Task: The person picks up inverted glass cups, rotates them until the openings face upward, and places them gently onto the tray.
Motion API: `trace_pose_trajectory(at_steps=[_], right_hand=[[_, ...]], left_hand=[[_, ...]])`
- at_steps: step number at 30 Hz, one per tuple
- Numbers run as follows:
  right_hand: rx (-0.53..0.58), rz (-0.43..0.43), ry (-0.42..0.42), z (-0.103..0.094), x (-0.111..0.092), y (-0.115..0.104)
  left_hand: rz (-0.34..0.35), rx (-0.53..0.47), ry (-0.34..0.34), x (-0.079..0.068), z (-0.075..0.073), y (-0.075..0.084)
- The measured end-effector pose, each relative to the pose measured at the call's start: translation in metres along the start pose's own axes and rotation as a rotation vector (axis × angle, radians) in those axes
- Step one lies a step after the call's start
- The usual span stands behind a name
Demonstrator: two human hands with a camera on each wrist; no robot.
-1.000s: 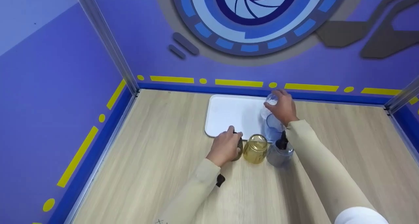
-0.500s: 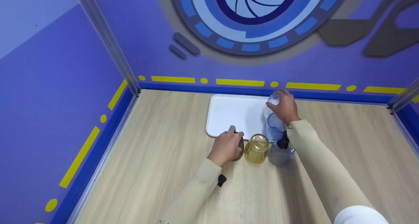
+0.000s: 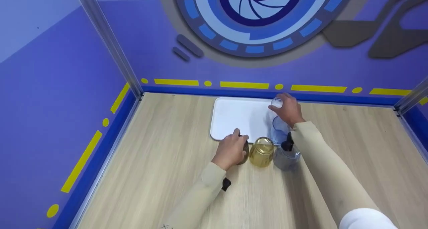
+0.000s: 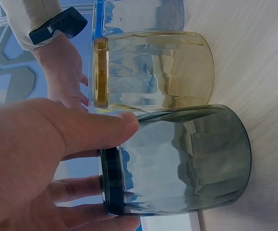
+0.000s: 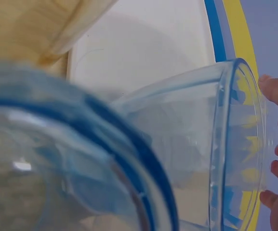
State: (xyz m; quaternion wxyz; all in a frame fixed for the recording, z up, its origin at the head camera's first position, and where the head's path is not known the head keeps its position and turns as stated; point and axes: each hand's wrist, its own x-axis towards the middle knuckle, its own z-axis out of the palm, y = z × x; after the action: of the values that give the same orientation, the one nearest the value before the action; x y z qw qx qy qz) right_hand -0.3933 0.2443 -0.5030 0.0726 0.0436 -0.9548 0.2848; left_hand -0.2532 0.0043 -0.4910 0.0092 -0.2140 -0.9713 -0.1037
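My left hand (image 3: 229,150) grips a smoky grey glass (image 4: 191,163) near its dark rim, thumb on one side and fingers on the other. That glass stands upright on the table, mostly covered by the hand in the head view. At the right end of a white tray (image 3: 230,118), my right hand (image 3: 290,110) pinches the rim of a clear glass (image 5: 177,134); its fingertips show at the rim in the right wrist view. A blue-tinted glass (image 3: 280,132) stands just nearer than the clear one.
Beside the smoky glass stands an amber glass (image 3: 261,152), then a blue-grey glass (image 3: 286,160), partly behind the black wrist camera (image 3: 287,143). The tray lies on a wooden table (image 3: 167,138) against the purple back wall (image 3: 150,48).
The head view shifts slightly. Both hands and the glasses stay in nearly the same places.
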Motion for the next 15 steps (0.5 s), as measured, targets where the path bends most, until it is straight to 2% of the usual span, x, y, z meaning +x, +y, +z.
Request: trace_pose_trajectory(at_steps=[8, 15], right_hand=[[-0.005, -0.004, 0.029, -0.007, 0.001, 0.001], [0.008, 0.013, 0.021, -0.014, -0.002, 0.001]], left_hand=[[-0.015, -0.022, -0.003, 0.001, 0.0, 0.001], [0.003, -0.016, 0.003, 0.0, 0.001, 0.001]])
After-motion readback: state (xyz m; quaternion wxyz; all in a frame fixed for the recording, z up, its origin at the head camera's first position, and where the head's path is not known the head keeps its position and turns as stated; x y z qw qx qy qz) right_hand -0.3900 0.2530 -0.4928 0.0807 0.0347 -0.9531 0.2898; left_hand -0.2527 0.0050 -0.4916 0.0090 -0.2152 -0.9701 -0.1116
